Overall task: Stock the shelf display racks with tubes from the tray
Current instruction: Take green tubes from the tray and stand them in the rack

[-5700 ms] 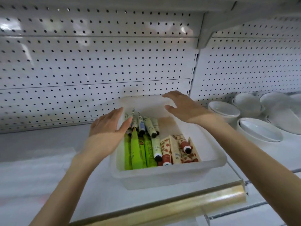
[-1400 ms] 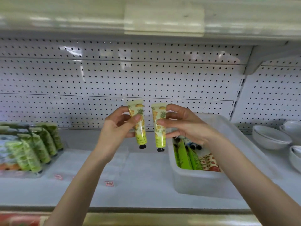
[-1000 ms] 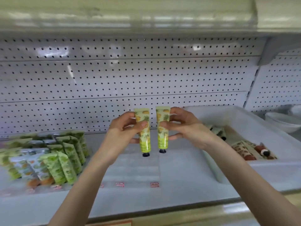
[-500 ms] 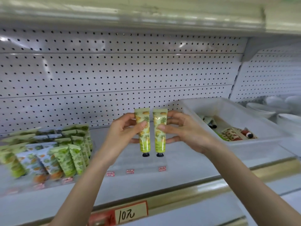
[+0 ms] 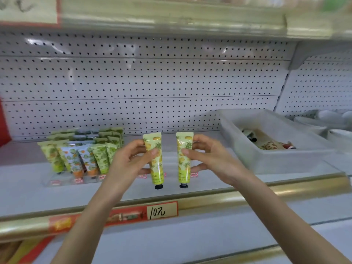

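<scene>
My left hand (image 5: 131, 161) pinches a yellow-green pineapple-print tube (image 5: 155, 161), held upright with its black cap down. My right hand (image 5: 209, 159) pinches a matching tube (image 5: 183, 159) the same way, a short gap between the two. Both hang above the white shelf, in front of a clear display rack (image 5: 62, 182) with red labels. The rack's left part holds several standing green and orange tubes (image 5: 82, 155). The translucent white tray (image 5: 270, 159) sits on the shelf to the right, with a few tubes showing inside.
A perforated white back panel (image 5: 142, 82) rises behind the shelf. A gold shelf edge strip (image 5: 247, 195) carries a red price label (image 5: 162, 212). White bowls (image 5: 339, 134) stand at the far right. An upper shelf overhangs at the top.
Both tubes have come lower and slightly apart from each other. The view has shifted so the stocked rack on the left shows more fully.
</scene>
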{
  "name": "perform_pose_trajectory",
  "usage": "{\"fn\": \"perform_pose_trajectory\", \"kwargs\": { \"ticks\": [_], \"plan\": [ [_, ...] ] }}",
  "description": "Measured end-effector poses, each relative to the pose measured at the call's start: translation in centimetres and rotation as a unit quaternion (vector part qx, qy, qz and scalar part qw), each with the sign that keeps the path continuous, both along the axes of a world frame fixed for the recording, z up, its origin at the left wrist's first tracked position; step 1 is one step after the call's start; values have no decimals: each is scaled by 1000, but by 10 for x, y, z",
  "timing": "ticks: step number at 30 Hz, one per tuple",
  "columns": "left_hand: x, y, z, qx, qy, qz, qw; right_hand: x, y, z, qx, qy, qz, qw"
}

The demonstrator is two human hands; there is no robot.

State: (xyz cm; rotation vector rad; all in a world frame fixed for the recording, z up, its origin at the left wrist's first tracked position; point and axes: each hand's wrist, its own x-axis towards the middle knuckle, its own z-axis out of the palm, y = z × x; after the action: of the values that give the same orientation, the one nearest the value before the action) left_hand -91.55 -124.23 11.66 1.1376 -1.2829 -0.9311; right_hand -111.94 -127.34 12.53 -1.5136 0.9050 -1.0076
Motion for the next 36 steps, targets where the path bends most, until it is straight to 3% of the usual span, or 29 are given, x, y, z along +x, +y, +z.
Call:
{"fn": "perform_pose_trajectory", "kwargs": {
  "ticks": [12, 22, 27, 30, 36],
  "plan": [
    [77, 35, 9, -55, 36, 73, 995, 74, 11, 17, -27, 16, 46, 998],
    [241, 36, 29, -99, 13, 129, 987, 208, 2, 38, -61, 25, 36, 997],
    [296, 21, 18, -78, 16, 107, 991, 269, -3, 42, -84, 16, 27, 996],
    [311, 8, 7, -57, 21, 87, 994, 297, -7, 43, -105, 44, 18, 993],
    [315, -16, -15, -39, 21, 28, 999, 326, -22, 33, -179, 193, 8, 965]
  ]
}}
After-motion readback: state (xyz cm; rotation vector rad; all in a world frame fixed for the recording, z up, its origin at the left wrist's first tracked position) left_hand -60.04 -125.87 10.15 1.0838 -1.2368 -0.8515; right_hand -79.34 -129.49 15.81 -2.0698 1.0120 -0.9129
